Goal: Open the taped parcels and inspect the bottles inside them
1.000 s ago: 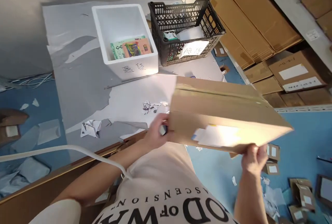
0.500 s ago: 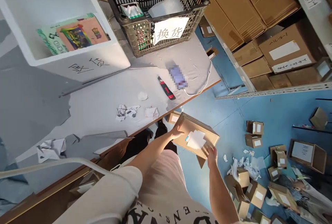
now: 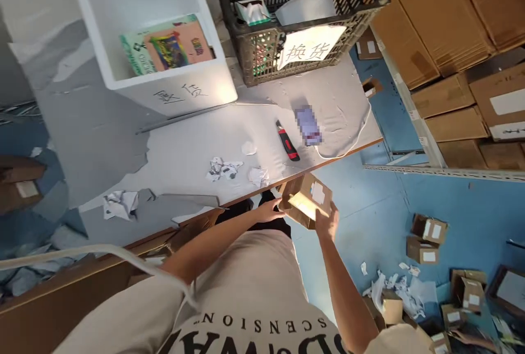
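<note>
A small brown cardboard box (image 3: pixel 325 199) with a white label is held low in front of my body, just off the table's front edge. It is tilted, and a flap stands out with bright light on it. My right hand (image 3: pixel 327 222) grips its right side. At the box's left edge is my left hand (image 3: pixel 269 210), its fingers curled against the cardboard; the fingertips are partly hidden. On the table nearby lie a red and black utility knife (image 3: pixel 288 141) and a blurred-out phone (image 3: pixel 308 125) with a white cable.
A black plastic crate (image 3: pixel 295 47) and a white foam box (image 3: pixel 180 83) stand on the table (image 3: pixel 184 179). Crumpled paper (image 3: pixel 223 168) lies nearer me. Shelves with large cartons (image 3: pixel 443 91) rise at the right. Several boxes (image 3: pixel 429 231) and paper scraps litter the blue floor.
The cardboard box has been turned between my hands, and a different side with a lit flap now shows. My right hand has moved up and slightly left. The camera view has shifted left.
</note>
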The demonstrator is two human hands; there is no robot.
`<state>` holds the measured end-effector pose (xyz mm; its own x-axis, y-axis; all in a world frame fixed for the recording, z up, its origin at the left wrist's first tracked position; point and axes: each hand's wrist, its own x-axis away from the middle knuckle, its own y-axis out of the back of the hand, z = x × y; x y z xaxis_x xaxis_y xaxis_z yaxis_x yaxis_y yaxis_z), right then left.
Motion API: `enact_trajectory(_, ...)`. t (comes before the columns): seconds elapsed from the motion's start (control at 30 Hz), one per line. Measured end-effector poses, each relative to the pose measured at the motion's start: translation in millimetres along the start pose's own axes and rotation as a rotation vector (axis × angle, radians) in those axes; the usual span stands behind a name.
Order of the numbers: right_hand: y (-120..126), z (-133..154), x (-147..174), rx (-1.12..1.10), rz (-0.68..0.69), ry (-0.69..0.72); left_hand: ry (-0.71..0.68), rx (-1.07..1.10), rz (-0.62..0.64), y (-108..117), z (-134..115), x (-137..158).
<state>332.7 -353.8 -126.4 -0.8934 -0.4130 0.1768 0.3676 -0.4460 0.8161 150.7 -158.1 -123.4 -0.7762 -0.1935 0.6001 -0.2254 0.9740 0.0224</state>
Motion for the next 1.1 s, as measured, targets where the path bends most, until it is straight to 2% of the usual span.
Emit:
enact_trajectory(0.1,-47,100,-8,0.027,0.336,0.448,0.031,-0.014,-0.102,43,15,56)
enact_trajectory(0.17,-78,158,-7,0.149,0.481,0.571,0.039,-0.14,-0.331,74,28,99)
enact_trajectory(0.23,-102,199,-3,0.247,0.544,0.588,0.115,-0.296,-0.692,104,43,140)
enact_trajectory(0.33,-123,225,2,0.316,0.548,0.569,0.32,-0.388,-1.159,141,70,195)
enact_trajectory(0.37,-126,226,3,0.31,0.547,0.579,0.434,-0.358,-1.275,152,80,211)
enact_trajectory(0.43,-129,226,3,0.251,0.546,0.629,0.659,-0.226,-1.397,174,102,238)
enact_trajectory(0.5,-128,228,3,0.163,0.546,0.714,0.788,-0.107,-1.388,195,124,259)
enact_trajectory(0.6,-127,245,9,0.12,0.585,0.916,0.799,-0.091,-1.304,224,154,274)
enact_trajectory(0.7,-138,278,19,0.275,0.686,1.142,0.737,-0.116,-1.208,245,176,274)
enact_trajectory(0.8,-157,308,26,0.542,0.764,1.288,0.681,-0.156,-1.14,252,189,265)
enact_trajectory(0.93,-174,327,31,0.785,0.852,1.34,0.62,-0.242,-1.181,244,197,258)
enact_trajectory(1.1,-177,336,41,0.815,0.822,1.198,0.499,-0.289,-1.239,229,200,264)
